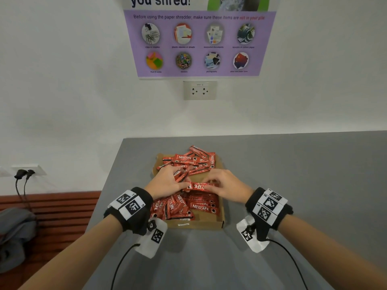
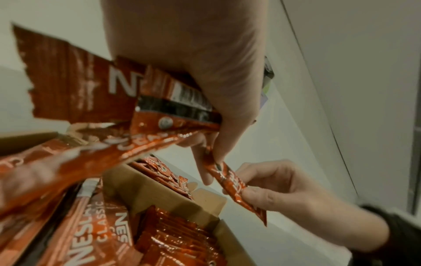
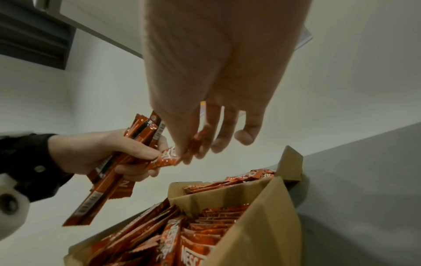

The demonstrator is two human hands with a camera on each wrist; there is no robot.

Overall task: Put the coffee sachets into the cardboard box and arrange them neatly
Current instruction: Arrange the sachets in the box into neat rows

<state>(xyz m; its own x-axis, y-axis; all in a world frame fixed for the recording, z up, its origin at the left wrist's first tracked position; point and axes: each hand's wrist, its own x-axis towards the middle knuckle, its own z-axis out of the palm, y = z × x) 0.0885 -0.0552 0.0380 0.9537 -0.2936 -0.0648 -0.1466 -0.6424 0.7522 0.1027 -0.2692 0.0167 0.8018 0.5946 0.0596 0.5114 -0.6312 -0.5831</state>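
Both hands over the cardboard box [image 1: 201, 223] on the grey table [image 1: 293, 174]. Left hand [image 1: 167, 182] fingers curled around a bundle of coffee sachets [image 2: 164, 100], and its fingertips also pinch one end of a single sachet [image 1: 199, 185]. Right hand [image 1: 225, 186] pinches the other end of that sachet between thumb and forefinger; its other fingers hang loosely, per the right wrist view. The single sachet sits crosswise above the middle of the box, not touching the contents as far as I can tell. Near part of the box: sachets [image 1: 202, 206] stacked in rows on the right, looser ones leaning on the left. Far part: a messy heap of sachets [image 1: 192, 159], some overhanging the rim. Wall behind has a poster [image 1: 199, 42] and a power socket [image 1: 200, 90].
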